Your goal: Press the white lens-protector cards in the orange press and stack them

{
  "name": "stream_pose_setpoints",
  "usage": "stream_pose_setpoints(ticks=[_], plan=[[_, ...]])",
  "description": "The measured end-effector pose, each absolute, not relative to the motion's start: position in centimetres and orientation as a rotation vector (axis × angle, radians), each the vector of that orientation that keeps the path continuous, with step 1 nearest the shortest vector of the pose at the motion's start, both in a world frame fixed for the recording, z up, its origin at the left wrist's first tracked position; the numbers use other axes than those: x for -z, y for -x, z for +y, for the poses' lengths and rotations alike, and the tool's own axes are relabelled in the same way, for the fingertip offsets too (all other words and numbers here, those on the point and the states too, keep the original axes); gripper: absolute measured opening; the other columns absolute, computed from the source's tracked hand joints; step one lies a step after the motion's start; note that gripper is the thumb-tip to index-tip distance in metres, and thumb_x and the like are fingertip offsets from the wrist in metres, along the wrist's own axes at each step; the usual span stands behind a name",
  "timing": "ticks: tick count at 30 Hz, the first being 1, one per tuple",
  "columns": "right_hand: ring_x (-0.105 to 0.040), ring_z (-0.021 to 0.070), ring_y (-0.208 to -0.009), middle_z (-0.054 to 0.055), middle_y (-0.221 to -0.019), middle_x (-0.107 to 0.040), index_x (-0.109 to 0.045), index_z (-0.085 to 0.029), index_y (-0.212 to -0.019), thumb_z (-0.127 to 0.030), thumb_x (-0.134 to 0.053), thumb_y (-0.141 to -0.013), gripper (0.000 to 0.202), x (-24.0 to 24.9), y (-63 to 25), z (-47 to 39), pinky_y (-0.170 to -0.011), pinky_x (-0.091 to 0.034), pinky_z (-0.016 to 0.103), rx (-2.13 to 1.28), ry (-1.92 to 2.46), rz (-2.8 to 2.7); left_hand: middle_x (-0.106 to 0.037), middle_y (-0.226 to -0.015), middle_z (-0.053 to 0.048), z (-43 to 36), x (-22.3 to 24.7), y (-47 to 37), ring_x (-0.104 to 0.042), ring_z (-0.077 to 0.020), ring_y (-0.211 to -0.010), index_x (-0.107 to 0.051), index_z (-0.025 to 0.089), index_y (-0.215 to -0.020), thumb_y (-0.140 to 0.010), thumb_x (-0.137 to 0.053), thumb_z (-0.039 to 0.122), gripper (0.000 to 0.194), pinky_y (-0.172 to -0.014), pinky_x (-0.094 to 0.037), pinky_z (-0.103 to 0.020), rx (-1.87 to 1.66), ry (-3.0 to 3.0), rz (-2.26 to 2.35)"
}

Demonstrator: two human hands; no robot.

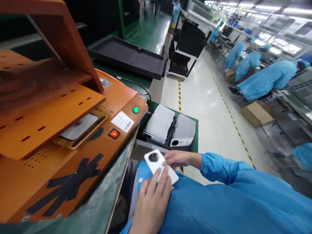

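Observation:
A white phone back cover [159,167] with a round black camera area is held tilted in front of my blue smock. At its far right edge, my right hand [179,158] grips it, thumb on top and the other fingers partly hidden beneath. My left hand [154,198] lies with fingers stretched out over the cover's near part, fingertips touching its face. Whether any left finger reaches underneath is hidden. Beyond my hands, two stacks of similar white covers, a left stack [161,122] and a right stack [184,128], sit in a black tray.
An orange press machine [122,97] with a raised lid stands on the green bench [97,198] to the left. Under its plate lies a pale panel [80,126]. A black tray [126,57] lies behind it. A wheeled cart [187,42] and co-workers in blue are farther off.

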State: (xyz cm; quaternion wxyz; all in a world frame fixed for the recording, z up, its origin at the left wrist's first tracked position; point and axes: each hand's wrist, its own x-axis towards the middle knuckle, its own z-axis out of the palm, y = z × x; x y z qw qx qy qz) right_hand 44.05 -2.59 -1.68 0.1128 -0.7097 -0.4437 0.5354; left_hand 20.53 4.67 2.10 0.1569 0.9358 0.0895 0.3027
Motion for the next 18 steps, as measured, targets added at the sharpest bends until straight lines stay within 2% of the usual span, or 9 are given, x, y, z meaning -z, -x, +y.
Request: stream_pose_setpoints(ticks=[3, 5, 7, 10, 14, 18], plan=[[-0.072, 0.0145, -0.087, 0.011, -0.115, -0.073, -0.058, -0.015, -0.131, -0.038, -0.035, -0.109, 0.04, 1.3, -49.0, -4.4, -0.068, -0.054, 0.02, -1.317, 2.372, -1.261, -0.066, -0.14, -0.009, 5.7, -1.4, -19.8, -0.061, -0.0291, -0.12, -0.064, 0.021, -0.132, -0.102, -0.05, 0.044, 0.04, -0.096, -0.039, -0.046, -0.745, -2.675, 0.329], [-0.071, 0.0206, -0.103, 0.016, -0.124, -0.069, -0.059, -0.014, -0.128, -0.034, -0.041, -0.107, 0.034, 0.8, -52.5, -5.6, -0.077, -0.053, 0.023, -1.112, 2.597, -1.269, -0.068, -0.135, -0.012, 6.4, -0.9, -18.9, -0.063, -0.027, -0.115, -0.061, 0.016, -0.134, -0.102, -0.052, 0.043, 0.043, -0.096, -0.042, -0.043, -0.712, -2.654, 0.316], [-0.068, 0.026, -0.111, 0.018, -0.124, -0.069, -0.065, -0.014, -0.116, -0.031, -0.053, -0.102, 0.025, 0.8, -54.8, -6.9, -0.084, -0.052, 0.027, -0.96, 2.793, -1.309, -0.07, -0.128, -0.012, 6.8, -0.3, -18.3, -0.064, -0.0247, -0.11, -0.062, 0.014, -0.13, -0.102, -0.052, 0.038, 0.038, -0.093, -0.044, -0.04, -0.713, -2.628, 0.326], [-0.069, 0.027, -0.11, 0.018, -0.118, -0.07, -0.069, -0.015, -0.108, -0.028, -0.059, -0.098, 0.019, 2.0, -55.3, -8.2, -0.086, -0.051, 0.029, -0.856, 2.988, -1.408, -0.074, -0.116, -0.008, 6.6, 0.8, -17.8, -0.067, -0.0223, -0.102, -0.065, 0.018, -0.122, -0.103, -0.05, 0.034, 0.029, -0.09, -0.047, -0.038, -0.697, -2.588, 0.356], [-0.072, 0.0245, -0.102, 0.017, -0.113, -0.072, -0.069, -0.017, -0.111, -0.024, -0.05, -0.101, 0.023, 3.6, -53.2, -8.3, -0.082, -0.05, 0.03, -0.768, 3.078, -1.599, -0.076, -0.103, -0.004, 5.5, 0.5, -17.3, -0.068, -0.02, -0.094, -0.067, 0.022, -0.114, -0.101, -0.053, 0.028, 0.021, -0.087, -0.049, -0.036, -0.58, -2.531, 0.407], [-0.075, 0.0329, -0.091, 0.024, -0.113, -0.071, -0.07, -0.015, -0.105, -0.025, -0.046, -0.101, 0.026, 4.0, -54.0, -8.0, -0.069, -0.051, 0.039, -0.624, 3.066, -1.838, -0.075, -0.1, -0.002, 4.7, -1.3, -16.4, -0.067, -0.0179, -0.095, -0.068, 0.023, -0.11, -0.1, -0.057, 0.029, 0.017, -0.09, -0.051, -0.035, -0.48, -2.418, 0.518]])
